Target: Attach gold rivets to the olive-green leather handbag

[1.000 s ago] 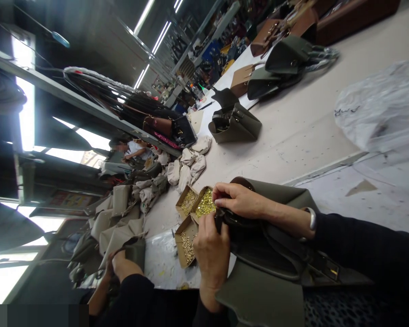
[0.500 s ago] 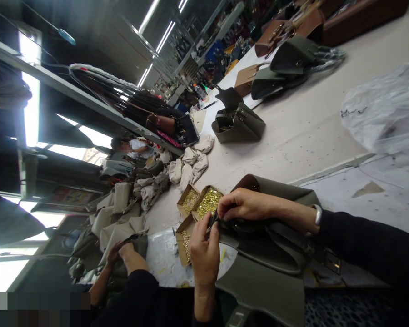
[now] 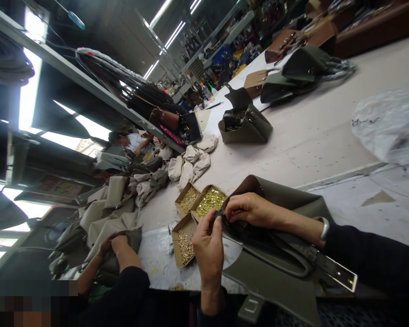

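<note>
An olive-green leather handbag lies on the table in front of me, its front flap hanging over the near edge. My left hand pinches a dark leather strap end between thumb and fingertips, at the bag's left side. Close beside it, my right hand has its fingers closed on the same dark leather; the exact spot is hidden by the fingers. A strap with a gold buckle lies below my right forearm. Left of the bag stand cardboard trays of small gold metal fittings.
A co-worker's hands handle olive leather at the left, beside a heap of bag pieces. Pale cloth bundles, an upright olive bag, more bags and clear plastic lie farther along the table.
The view has shifted slightly. Both my hands stay together on the strap with small finger movements. The gold buckle has shifted right and shows more fully.
</note>
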`<state>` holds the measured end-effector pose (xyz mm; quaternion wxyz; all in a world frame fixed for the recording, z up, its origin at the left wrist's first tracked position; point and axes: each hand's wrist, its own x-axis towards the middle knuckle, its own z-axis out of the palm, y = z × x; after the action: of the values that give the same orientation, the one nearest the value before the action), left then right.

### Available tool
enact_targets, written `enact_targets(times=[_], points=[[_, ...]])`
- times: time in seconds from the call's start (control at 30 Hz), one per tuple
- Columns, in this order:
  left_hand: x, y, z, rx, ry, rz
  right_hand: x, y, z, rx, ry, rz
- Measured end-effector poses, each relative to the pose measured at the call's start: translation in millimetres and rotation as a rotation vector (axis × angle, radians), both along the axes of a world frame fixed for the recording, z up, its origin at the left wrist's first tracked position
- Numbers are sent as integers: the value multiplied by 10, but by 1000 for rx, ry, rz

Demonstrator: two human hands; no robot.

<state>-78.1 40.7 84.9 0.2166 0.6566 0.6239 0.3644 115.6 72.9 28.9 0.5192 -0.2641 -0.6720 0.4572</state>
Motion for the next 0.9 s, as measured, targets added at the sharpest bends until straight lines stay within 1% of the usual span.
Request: enact_targets(times=[0.13,0.27,0.5,0.57,0.9], points=[[13,31,20,-17,-8,-1,-40,2,-25,26,22,-43],[3,39,5,-81,-100,13,-63,-10,-55,30,39,-76],[-63,43,-194,-134,-295,-25,-94,-30,-101,36,39,-90],[-71,43,-223,-141,-329,-36,-103,-33,-106,36,28,-100],[-70,-10,-175,-109,-321,-108,-109,-91,-48,26,-81,-128]])
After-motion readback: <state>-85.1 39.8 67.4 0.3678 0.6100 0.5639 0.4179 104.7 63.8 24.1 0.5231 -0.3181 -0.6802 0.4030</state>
